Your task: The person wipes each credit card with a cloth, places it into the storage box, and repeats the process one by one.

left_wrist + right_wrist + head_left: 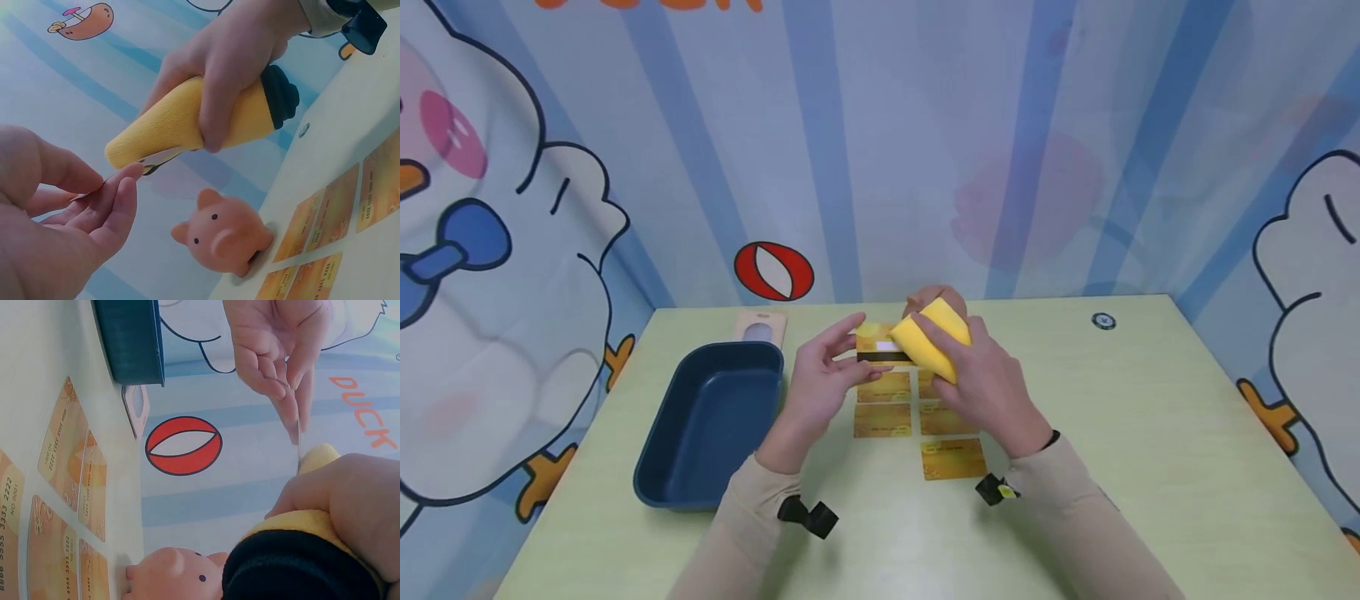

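In the head view my left hand (820, 379) pinches a gold card (874, 340) by its left side, its dark stripe facing me. My right hand (988, 387) grips a yellow, soft fuzzy-surfaced thing (159, 128) with a black ridged end, its narrow tip against the card's right part. The yellow thing hides that part in the head view. Below the hands, several gold cards (882, 421) lie on the table in two columns, some partly covered by the right hand. A pink piggy bank (225, 234) stands just beyond them.
A dark blue tray (722, 433) stands left of my left hand. Behind it lies a pale pink flat item (772, 325) with a grey oval. Toward the back right of the table (1150, 433) sits a small round chip (1103, 321). A printed backdrop rises behind the table.
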A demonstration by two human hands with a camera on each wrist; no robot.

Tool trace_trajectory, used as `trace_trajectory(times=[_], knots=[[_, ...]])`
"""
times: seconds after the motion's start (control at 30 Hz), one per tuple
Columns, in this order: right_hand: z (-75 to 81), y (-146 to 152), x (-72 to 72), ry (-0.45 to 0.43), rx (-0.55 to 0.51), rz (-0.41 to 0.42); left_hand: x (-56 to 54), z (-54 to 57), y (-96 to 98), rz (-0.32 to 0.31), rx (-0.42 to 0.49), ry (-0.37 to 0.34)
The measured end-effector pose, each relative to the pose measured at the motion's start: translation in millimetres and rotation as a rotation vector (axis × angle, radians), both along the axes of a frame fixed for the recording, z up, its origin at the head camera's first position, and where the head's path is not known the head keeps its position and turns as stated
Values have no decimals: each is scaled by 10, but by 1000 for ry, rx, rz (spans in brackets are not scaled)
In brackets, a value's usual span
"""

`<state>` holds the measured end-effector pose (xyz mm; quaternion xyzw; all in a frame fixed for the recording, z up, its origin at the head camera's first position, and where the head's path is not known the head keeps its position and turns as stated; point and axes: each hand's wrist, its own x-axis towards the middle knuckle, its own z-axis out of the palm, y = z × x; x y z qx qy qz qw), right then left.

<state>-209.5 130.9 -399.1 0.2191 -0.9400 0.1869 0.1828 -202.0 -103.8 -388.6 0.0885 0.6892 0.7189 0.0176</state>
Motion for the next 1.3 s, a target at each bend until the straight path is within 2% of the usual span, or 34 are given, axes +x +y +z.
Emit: trace_trajectory(times=[0.23,0.47,0.77,0.9,1.07,1.3], knots=[[14,34,-7,-47,-34,1,6,91,-162,-16,-105,-62],[56,134,-15,-86,-81,-2,-33,150,-484,-23,-176,-31],[111,245,-30,-82,-171,31,-115,259,-1084,85,-368,-39],[129,278,-34,-95,-189,22,-152,238,-1342,124,-424,-55],[158,316,-40,-120,-205,8,-181,137,-1596,172,-445,-100],[170,323,-44,-134,-202,7,-260,-6,-1868,190,-527,-157]])
